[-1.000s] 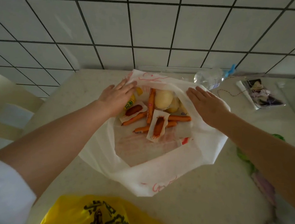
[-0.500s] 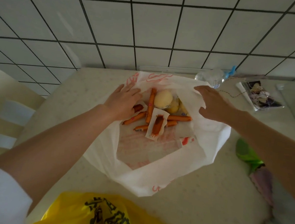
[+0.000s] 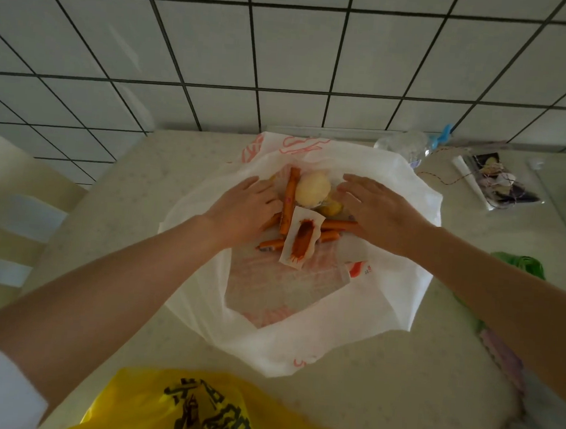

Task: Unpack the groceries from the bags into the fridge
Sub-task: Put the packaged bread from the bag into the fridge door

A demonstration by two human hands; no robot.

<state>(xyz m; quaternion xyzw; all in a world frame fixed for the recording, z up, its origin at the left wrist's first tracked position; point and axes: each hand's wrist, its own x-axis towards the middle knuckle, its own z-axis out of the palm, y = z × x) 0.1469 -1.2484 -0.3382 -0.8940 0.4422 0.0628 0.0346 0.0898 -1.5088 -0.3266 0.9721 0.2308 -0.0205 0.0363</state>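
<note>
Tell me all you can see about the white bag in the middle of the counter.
The white bag looks like thin, soft plastic with pinkish-red print near its rim. It lies slumped on the pale speckled counter, its mouth spread wide open towards the camera. Inside lie orange sausage sticks, a pale round bun-like item and a white packet with a reddish sausage. The left hand and right hand both reach inside over the food. A yellow bag lies nearer the camera.
</note>
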